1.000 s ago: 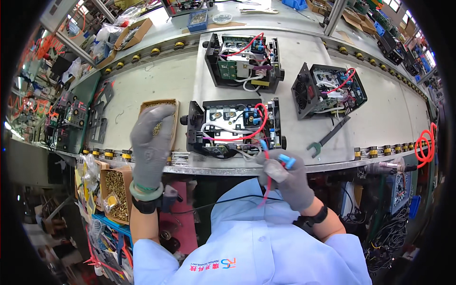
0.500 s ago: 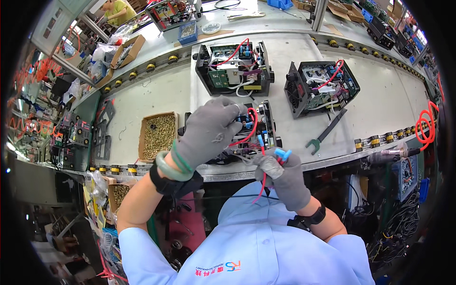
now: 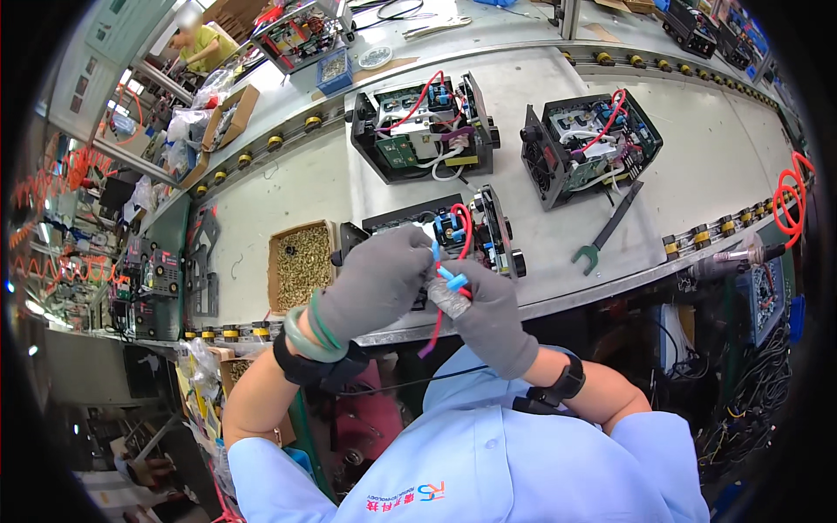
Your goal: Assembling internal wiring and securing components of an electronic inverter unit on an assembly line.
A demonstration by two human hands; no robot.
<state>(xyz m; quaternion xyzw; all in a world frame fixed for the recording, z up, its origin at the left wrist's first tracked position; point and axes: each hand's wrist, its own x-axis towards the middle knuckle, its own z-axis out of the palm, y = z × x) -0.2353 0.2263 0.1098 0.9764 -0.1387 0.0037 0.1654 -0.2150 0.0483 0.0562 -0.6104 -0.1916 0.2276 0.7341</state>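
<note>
Both hands wear grey gloves and meet just above the near edge of the counter (image 3: 288,187). Left hand (image 3: 377,281) is curled, fingers together, touching the small bundle the right hand (image 3: 488,315) is clamped on: a greyish wrapped piece with blue connectors (image 3: 450,277) on top and a red wire (image 3: 433,333) hanging below it. A green bangle (image 3: 309,336) and a black band sit on the left wrist, a black watch (image 3: 554,392) on the right. Directly behind the hands lies an open black electronic unit (image 3: 488,228) with red and blue wiring. A cardboard box of small brass screws (image 3: 302,254) sits just beside it to the left. 2 more open units (image 3: 423,126) (image 3: 588,144) stand farther back, and a green-tipped wrench (image 3: 606,231) lies to the right.
</note>
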